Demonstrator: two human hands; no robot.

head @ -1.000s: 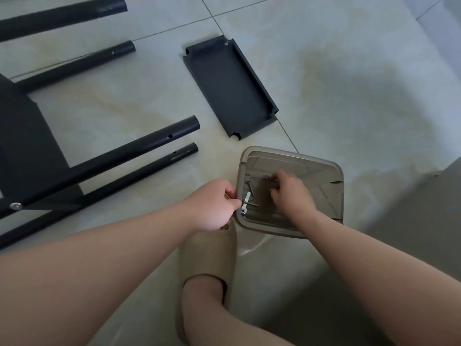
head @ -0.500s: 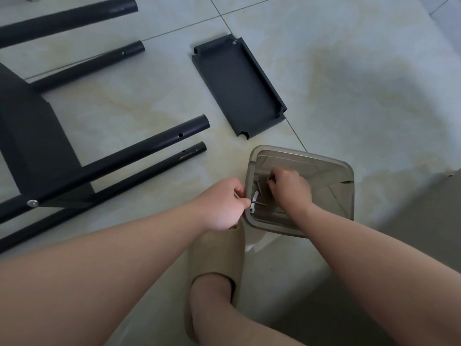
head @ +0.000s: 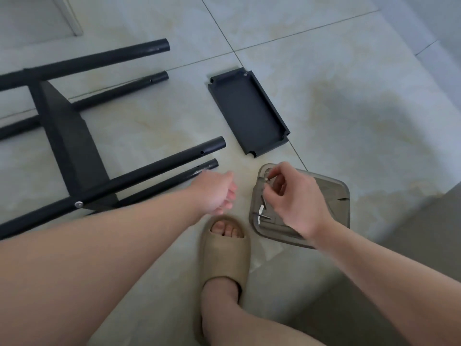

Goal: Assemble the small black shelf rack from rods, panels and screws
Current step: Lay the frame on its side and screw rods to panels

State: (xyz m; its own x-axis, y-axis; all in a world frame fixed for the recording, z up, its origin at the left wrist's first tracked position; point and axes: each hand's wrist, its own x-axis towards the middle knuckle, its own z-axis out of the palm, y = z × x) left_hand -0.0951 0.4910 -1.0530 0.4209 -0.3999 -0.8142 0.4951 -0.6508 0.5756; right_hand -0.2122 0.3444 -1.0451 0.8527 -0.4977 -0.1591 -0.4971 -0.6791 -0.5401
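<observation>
The half-built rack (head: pixel 69 146) lies on its side on the floor (head: pixel 349 108), which puts the open ends of its rods (head: pixel 162 168) and their side holes within easy reach of the person crouching over it. The loose panel (head: pixel 247 113) waits just beyond those ends, probably next to go on. The hands are apart. The right hand (head: pixel 296 198) hovers over the clear plastic tray (head: pixel 345 196), thumb and fingertip pinching a small screw (head: pixel 267 180). The tray keeps such bits from rolling off, and a couple of small tools (head: pixel 260 213) lie in it too. The left hand (head: pixel 217 193) hangs slack beside the nearest rod tips, holding nothing that I can see, likely about to steady one. A slipper (head: pixel 224 253) is planted beside the tray.
</observation>
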